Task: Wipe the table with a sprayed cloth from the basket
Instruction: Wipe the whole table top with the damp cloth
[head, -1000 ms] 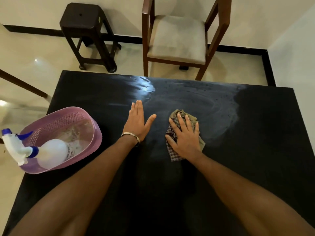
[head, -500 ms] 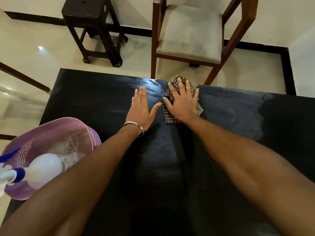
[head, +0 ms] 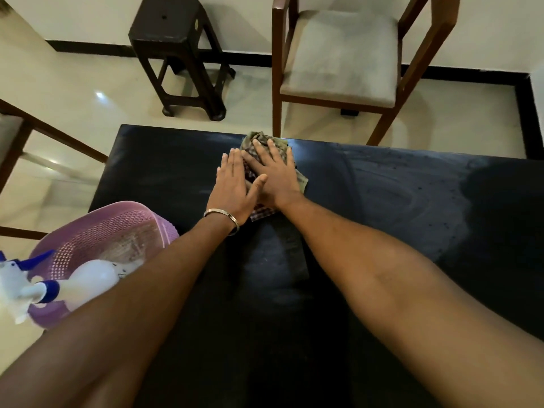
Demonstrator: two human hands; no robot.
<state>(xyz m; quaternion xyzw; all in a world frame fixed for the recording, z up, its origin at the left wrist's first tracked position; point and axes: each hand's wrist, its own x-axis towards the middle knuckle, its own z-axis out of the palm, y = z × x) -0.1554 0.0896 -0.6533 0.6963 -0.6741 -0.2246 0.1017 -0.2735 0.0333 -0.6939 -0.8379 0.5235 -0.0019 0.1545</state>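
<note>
Checkered brown cloth (head: 266, 148) sits mid-wipe at the black worktop's (head: 382, 201) far edge, right hand (head: 273, 178) fingers spread flat pressing it, left hand (head: 232, 187) open alongside, so next is probably a pull back.

A: Table (head: 382, 290) filling the lower frame. At 12 o'clock, on the far edge: cloth (head: 266, 145), flat under the right hand (head: 275, 178).

B: Left hand (head: 232, 184)?

A: Pressed flat at 9 o'clock of the right hand, touching it, thumb lying over the right hand and the cloth.

B: At 8 o'clock of the table?

A: Basket (head: 97, 228) on the near-left corner; spray bottle (head: 73, 282) lying inside, nozzle past the rim toward 9 o'clock.

B: Beyond the far edge?

A: On the floor: stool (head: 173, 39) at 11 o'clock, chair (head: 341, 54) at 1 o'clock, well apart.
</note>
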